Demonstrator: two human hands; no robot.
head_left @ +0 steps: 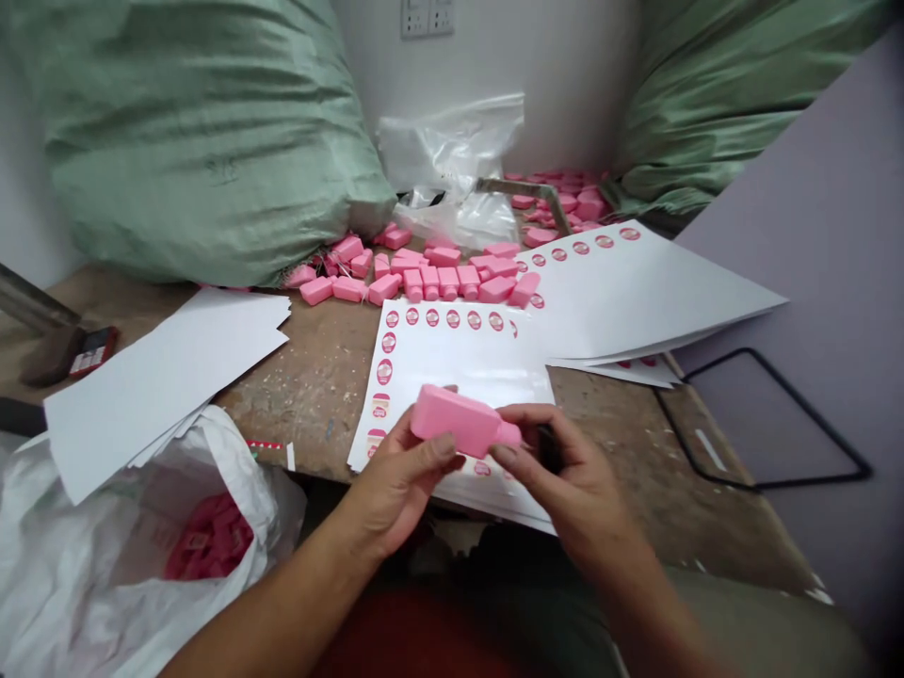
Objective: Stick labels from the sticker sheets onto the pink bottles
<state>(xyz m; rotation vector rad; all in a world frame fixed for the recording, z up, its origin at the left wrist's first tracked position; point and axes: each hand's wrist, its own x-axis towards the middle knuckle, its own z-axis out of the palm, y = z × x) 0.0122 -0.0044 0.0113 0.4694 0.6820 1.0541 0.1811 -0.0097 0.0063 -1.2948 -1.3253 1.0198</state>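
Slip risk: the pink bottle looked smooth and, held at its two ends, might have twisted loose if either grip eased.
Sheet risk: a drop would probably have landed on the printed sheet beneath, creasing it.
Crowding risk: loose bottles lay along the sheet's far edge; a nudge could have tipped some onto it.
Left hand: its fingers were closed on the base end, thumb on the near face, the others largely hidden behind.
Right hand: thumb and forefinger pinched the neck end; whether its remaining fingers touched could not be told.
Bottle's place: between both hands, slanted, above the sheet near the table's front edge.
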